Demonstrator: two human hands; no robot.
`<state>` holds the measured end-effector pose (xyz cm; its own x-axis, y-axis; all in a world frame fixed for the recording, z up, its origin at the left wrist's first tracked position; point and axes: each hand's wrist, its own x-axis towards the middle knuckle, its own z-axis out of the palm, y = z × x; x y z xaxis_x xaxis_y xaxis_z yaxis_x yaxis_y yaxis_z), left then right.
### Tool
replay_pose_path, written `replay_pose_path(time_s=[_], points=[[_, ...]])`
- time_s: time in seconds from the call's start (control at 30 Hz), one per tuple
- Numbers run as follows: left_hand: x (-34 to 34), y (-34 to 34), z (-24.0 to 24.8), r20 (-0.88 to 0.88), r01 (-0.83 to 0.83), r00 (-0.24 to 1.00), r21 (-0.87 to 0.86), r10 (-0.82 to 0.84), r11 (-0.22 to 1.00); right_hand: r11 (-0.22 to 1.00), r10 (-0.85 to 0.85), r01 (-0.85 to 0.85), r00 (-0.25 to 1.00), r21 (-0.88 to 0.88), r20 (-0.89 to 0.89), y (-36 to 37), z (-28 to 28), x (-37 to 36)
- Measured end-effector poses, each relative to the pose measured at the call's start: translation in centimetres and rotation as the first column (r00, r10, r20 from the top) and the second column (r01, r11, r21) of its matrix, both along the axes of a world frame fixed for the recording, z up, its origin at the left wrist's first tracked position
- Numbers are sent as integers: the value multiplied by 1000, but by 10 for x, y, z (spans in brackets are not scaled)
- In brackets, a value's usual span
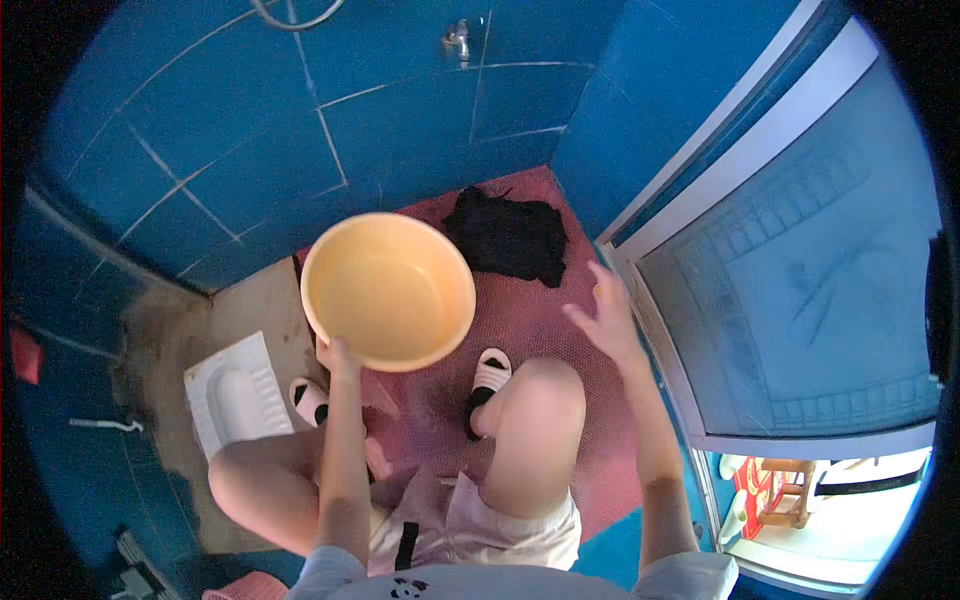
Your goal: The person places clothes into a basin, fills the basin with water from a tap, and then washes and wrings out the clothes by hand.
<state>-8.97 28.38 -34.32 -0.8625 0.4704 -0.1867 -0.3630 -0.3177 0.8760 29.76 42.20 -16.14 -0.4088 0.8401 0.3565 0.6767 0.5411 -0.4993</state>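
A round yellow plastic basin (385, 280) is held up in front of me, its open side facing me; nothing shows inside it. My left hand (338, 355) is closed on the basin's near-left rim, and part of the fingers is hidden behind the wall. My right hand (605, 315) is raised to the right with fingers spread and nothing in it, between the basin and the door frame. Beyond the basin, to its right, a crumpled black cloth (507, 236) lies on the red textured mat (540, 330).
A white squat toilet (238, 392) is set in the floor at left. On the blue tiled wall is a metal tap (459, 42). A framed door panel (800, 260) stands at right, a wooden stool (790, 495) beyond it. A pink basket (245, 587) sits lower left.
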Motion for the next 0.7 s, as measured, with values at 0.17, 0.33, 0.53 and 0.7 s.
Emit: replay_pose_path(time_s=[0.17,0.33,0.53,0.7], points=[[5,-20,-46,78,-38,995,-200,55,979,998,10,37,750,-56,662,58,-97,-60],[-3,-29,-73,236,-1,971,-184,45,983,981,175,-149,438,-120,882,143,-153,-138],[1,-38,-104,254,-26,962,-273,98,962,992,-81,-68,261,102,962,196,-235,-168],[4,-18,-90,306,-87,927,-389,218,917,986,158,-136,638,-91,754,207,-240,-161]])
